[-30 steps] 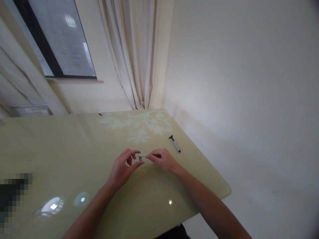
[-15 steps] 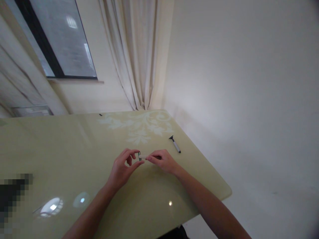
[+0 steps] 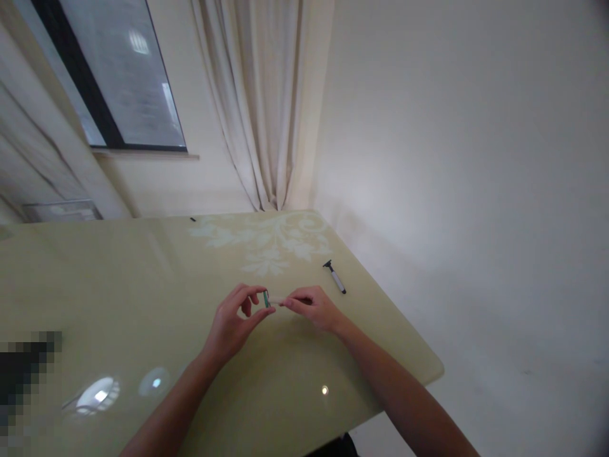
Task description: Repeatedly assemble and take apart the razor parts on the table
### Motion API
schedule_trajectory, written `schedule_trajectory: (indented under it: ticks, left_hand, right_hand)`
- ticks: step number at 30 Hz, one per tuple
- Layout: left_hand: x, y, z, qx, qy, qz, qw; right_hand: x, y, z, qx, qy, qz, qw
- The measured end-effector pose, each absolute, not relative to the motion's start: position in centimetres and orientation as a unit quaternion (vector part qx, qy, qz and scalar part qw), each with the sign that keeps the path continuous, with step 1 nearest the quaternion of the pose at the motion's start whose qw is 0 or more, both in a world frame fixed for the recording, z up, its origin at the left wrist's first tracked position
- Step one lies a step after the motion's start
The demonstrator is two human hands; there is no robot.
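Between thumb and index finger, my left hand (image 3: 236, 315) pinches a small green bar-shaped piece (image 3: 266, 299) by its two ends, upright above the table. It resembles a razor cartridge, but is too small to be sure. My right hand (image 3: 311, 306) is closed around a slim tool with a pale, whitish front (image 3: 276, 301); the tool's kind cannot be made out and its rear end is hidden in the fingers. The pale tip reaches the green piece from the right, apparently touching it. Beyond my right hand lies a razor (image 3: 335, 277) with a grey handle and black head.
The glossy yellow-green table (image 3: 143, 285) has a rounded right corner and light reflections. A small dark piece (image 3: 193, 219) lies by its far edge. A blurred-out dark thing (image 3: 23, 371) is at the left. Curtains (image 3: 266, 95) and a white wall (image 3: 457, 190) border the table.
My right hand has drawn slightly to the right with the slim tool. The green piece has turned a little between my left fingers and shows more green.
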State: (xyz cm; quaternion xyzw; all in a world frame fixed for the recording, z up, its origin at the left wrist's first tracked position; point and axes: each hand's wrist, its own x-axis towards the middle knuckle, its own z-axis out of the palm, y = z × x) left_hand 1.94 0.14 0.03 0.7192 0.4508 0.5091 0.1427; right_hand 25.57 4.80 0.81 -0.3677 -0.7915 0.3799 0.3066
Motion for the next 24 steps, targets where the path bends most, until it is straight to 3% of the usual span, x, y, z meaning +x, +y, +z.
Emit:
schedule_trajectory:
  ticks: [11, 24]
  left_hand:
    - [1.65, 0.37, -0.25, 0.716, 0.449, 0.513, 0.148]
    - [1.68, 0.33, -0.37, 0.721, 0.445, 0.506, 0.164]
  right_hand:
    - [25.61, 4.92, 0.82, -0.372, -0.801, 0.386, 0.266]
    - [25.79, 4.87, 1.09, -0.381, -0.790, 0.391, 0.281]
